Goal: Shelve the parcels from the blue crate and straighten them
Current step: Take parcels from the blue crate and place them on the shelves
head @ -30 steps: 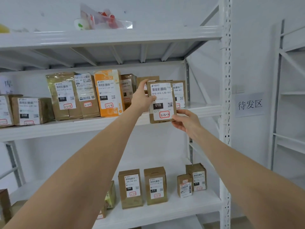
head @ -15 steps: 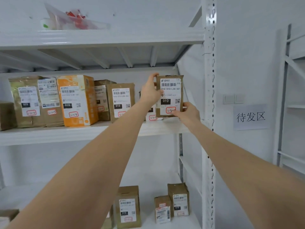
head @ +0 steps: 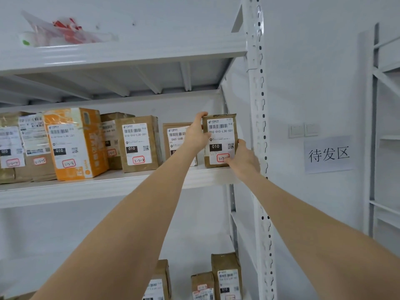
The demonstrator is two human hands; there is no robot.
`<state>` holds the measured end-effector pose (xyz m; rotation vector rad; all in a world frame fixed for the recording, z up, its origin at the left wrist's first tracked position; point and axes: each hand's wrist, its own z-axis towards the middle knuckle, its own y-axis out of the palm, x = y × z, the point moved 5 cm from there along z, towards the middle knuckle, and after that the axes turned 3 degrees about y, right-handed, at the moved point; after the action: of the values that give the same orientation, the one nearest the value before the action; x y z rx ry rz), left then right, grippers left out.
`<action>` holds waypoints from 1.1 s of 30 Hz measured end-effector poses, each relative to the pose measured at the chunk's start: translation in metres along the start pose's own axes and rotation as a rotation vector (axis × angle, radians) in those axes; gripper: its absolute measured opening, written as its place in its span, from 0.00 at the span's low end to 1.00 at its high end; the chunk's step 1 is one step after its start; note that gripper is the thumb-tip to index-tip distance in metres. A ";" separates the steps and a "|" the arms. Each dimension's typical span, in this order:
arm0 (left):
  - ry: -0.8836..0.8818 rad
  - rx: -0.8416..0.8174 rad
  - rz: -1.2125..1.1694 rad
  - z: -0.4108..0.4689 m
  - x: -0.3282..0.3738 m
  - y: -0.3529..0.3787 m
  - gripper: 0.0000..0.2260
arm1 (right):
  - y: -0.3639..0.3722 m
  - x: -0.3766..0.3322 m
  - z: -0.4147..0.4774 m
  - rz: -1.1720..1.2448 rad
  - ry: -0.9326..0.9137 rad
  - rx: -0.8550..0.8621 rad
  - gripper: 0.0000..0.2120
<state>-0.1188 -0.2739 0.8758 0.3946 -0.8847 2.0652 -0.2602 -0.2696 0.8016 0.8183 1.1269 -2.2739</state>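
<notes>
A small brown parcel [head: 219, 135] with a white label marked 010 stands upright at the right end of the middle shelf [head: 104, 187]. My left hand [head: 195, 134] grips its upper left edge, fingers over the top. My right hand [head: 244, 158] holds its lower right corner, thumb on the label. Another brown parcel [head: 176, 137] stands just left of it, partly hidden by my left hand. The blue crate is out of view.
More labelled parcels line the middle shelf, among them an orange box [head: 73, 144] and a brown one [head: 138, 144]. A white perforated upright [head: 259, 126] stands close to the right of the held parcel. Small parcels [head: 225, 276] sit on the lower shelf. A plastic bag [head: 65, 31] lies on top.
Both hands carried the parcel up and to the right, from in front of the shelf edge onto the shelf's right end. The camera view shifted right and upward.
</notes>
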 end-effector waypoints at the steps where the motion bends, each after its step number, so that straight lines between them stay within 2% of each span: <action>1: -0.004 0.000 0.010 0.002 -0.002 0.001 0.27 | 0.001 0.000 0.000 -0.010 -0.002 0.002 0.22; 4: 0.016 -0.001 0.114 0.007 -0.005 0.002 0.28 | 0.003 -0.001 0.002 -0.046 -0.032 0.015 0.22; 11: 0.236 -0.119 0.686 0.014 0.015 0.003 0.33 | 0.006 -0.005 0.000 -0.155 -0.048 0.025 0.24; 14: 0.291 -0.090 0.794 0.014 0.021 0.002 0.31 | 0.006 -0.010 -0.001 -0.221 -0.093 0.070 0.34; 16: 0.330 -0.066 0.839 0.013 0.024 0.005 0.29 | 0.008 -0.018 -0.002 -0.305 -0.198 0.121 0.40; 20: 0.359 -0.040 0.918 0.012 0.030 0.012 0.22 | 0.023 -0.032 -0.008 -0.365 -0.377 0.140 0.34; 26: 0.384 -0.043 0.929 0.015 0.029 0.011 0.20 | 0.036 -0.029 -0.006 -0.351 -0.351 0.115 0.38; 33: 0.390 -0.058 0.908 0.023 0.020 0.014 0.22 | 0.040 -0.031 0.003 -0.295 -0.328 0.106 0.36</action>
<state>-0.1431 -0.2844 0.8962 -0.5409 -0.9687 2.7694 -0.2136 -0.2898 0.8022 0.3087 1.0351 -2.6070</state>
